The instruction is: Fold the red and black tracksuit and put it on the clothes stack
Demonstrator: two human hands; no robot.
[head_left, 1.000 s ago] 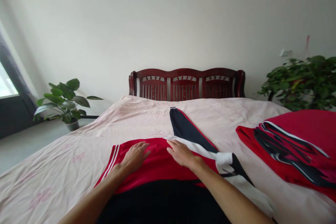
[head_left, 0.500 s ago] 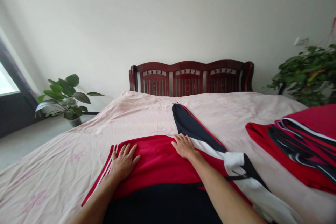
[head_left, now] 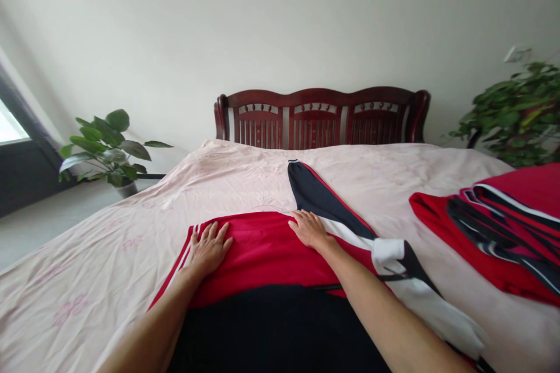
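Observation:
A red, white and navy track jacket [head_left: 262,250] lies spread on the bed, its striped hem to the left and its white collar to the right. One navy sleeve [head_left: 315,192] stretches away toward the headboard. My left hand [head_left: 210,246] rests flat on the red cloth beside the white-striped hem, fingers spread. Farther right, my right hand [head_left: 308,228] lies flat on the jacket near the base of that sleeve, its fingers extended. The near part of the jacket is partly hidden by my forearms and dark clothing.
A pile of folded red and navy clothes [head_left: 503,233] sits at the right of the pink floral bedsheet [head_left: 109,262]. Beyond stands a dark wooden headboard [head_left: 315,96]. Potted plants flank the bed, one left [head_left: 109,148] and one right [head_left: 516,111].
The view has tilted slightly down, so everything sits a little higher in the picture. Both hands stay flat at about the same places on the jacket.

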